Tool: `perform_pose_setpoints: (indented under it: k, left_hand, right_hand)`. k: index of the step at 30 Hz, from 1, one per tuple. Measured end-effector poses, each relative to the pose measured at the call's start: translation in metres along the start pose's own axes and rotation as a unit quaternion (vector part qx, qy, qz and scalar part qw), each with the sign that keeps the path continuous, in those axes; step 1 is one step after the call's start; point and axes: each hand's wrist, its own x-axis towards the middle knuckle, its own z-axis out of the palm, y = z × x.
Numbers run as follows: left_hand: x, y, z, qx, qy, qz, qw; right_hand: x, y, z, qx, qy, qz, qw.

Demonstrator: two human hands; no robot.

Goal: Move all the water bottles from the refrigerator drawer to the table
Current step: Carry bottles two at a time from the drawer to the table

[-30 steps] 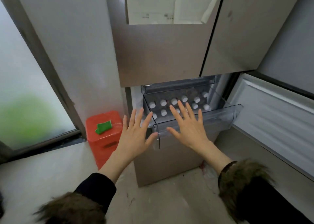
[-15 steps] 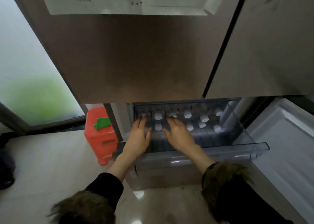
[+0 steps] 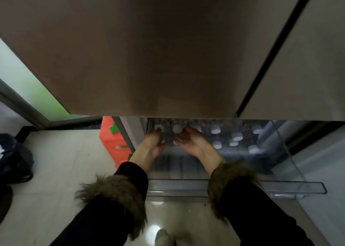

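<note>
At the left wall of the clear refrigerator drawer, the left hand reaches in with its fingers curled around the neck of a white-capped water bottle in the back left corner; it looks wrapped on that bottle, though blur hides the fingertips. Just to its right, one bottle cap shows in the gap between the two hands. The right hand sits palm-inward beside it, fingers bent toward a neighbouring bottle at the back; whether it has closed on anything I cannot tell.

All the bottles stand upright, long axes vertical, caps up, so the lift should go straight up past the drawer rim and under the fridge door that overhangs the back row. The remaining bottles cluster from mid-drawer to the right wall, nearer the right hand. The front part of the drawer floor is bare. No desk is in view; the task looks barely begun.
</note>
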Motion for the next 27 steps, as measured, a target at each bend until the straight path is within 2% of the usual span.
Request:
perform_pose_setpoints:
  k: [4,8,12,17,22,24,27]
  left_hand:
    - [0.017,-0.003,0.008,-0.034,0.018,0.020,0.999]
    - [0.022,-0.003,0.015,-0.081,0.045,0.032,0.995]
    - [0.021,-0.004,0.012,-0.085,0.062,0.018,0.994]
    - [0.008,-0.008,0.003,-0.080,0.069,-0.032,0.994]
    - [-0.009,-0.005,0.004,-0.120,0.057,-0.046,0.990]
    - [-0.017,-0.005,0.003,-0.109,0.049,-0.043,0.992]
    - [-0.027,-0.008,-0.002,-0.031,0.059,-0.030,0.997]
  right_hand:
    - [0.004,-0.006,0.010,-0.006,0.038,-0.006,0.999]
    - [0.011,-0.006,0.013,-0.064,0.050,-0.017,0.997]
    - [0.016,-0.006,0.013,-0.079,0.069,-0.029,0.994]
    - [0.004,0.000,0.001,-0.128,0.041,-0.022,0.991]
    - [-0.011,0.002,-0.003,-0.157,0.022,-0.024,0.987]
    - [-0.016,0.003,-0.003,-0.185,0.020,-0.037,0.982]
    - [-0.029,0.007,-0.003,-0.251,0.039,-0.065,0.965]
